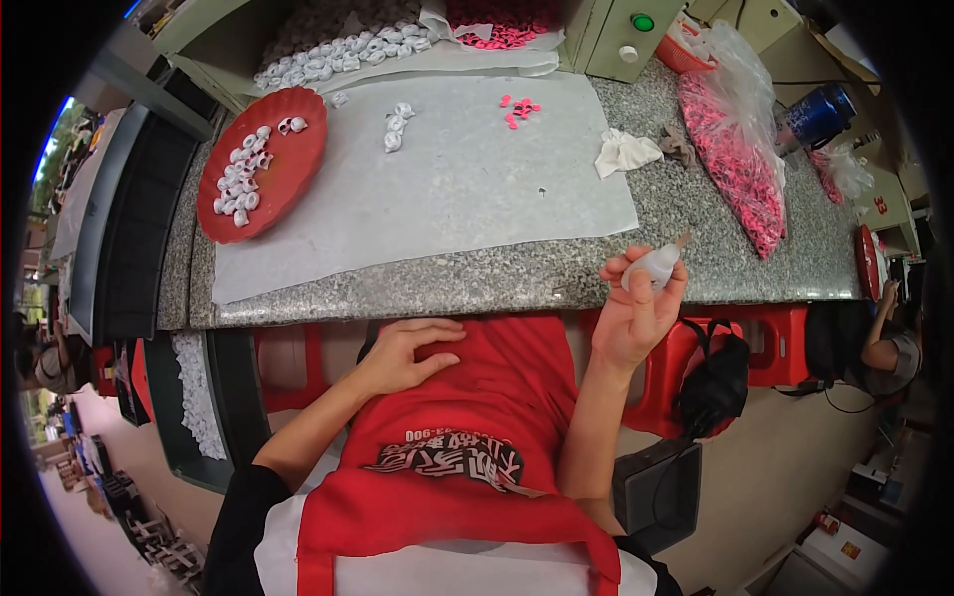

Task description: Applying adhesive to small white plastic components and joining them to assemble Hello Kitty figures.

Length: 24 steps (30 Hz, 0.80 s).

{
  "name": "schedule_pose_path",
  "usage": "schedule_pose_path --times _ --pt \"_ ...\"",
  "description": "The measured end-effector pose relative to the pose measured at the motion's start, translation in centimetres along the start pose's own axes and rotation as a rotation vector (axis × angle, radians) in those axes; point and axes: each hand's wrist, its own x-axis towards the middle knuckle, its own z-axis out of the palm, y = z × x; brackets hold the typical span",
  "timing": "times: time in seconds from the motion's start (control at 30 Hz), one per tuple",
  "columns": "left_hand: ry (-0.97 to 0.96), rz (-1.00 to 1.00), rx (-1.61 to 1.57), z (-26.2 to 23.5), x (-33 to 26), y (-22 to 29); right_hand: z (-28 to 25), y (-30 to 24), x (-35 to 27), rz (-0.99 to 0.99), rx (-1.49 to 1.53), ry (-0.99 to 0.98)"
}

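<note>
My right hand (636,313) is raised just in front of the table's near edge, its fingers closed around a small translucent white squeeze bottle (654,265) with a thin tip that tilts up and to the right. My left hand (412,353) lies flat on the red apron (467,397) over my lap, fingers stretched out and holding nothing. On a white sheet (437,189) ahead are a short row of small white pieces (396,127) and a loose cluster of small pink pieces (517,111). A red plate (301,164) at the left holds several more white pieces, some with dark and pink centres.
Heaps of white pieces (343,50) and pink pieces (502,35) fill the shelf at the back. To the right stand a crumpled white cloth (626,152), a clear bag of pink pieces (730,149) and a blue can-like container (817,117). A green crate (234,397) sits lower left.
</note>
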Motion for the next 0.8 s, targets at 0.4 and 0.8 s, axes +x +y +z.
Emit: schedule_pose_path --times 0.4,0.8 --pt "-0.144 0.348 0.211 2.7 2.8 1.9 -6.7 -5.2 -4.6 -0.083 -0.152 0.015" --pt "-0.523 0.335 0.441 10.8 0.5 5.3 -11.6 -7.8 -7.6 -0.093 -0.114 0.121"
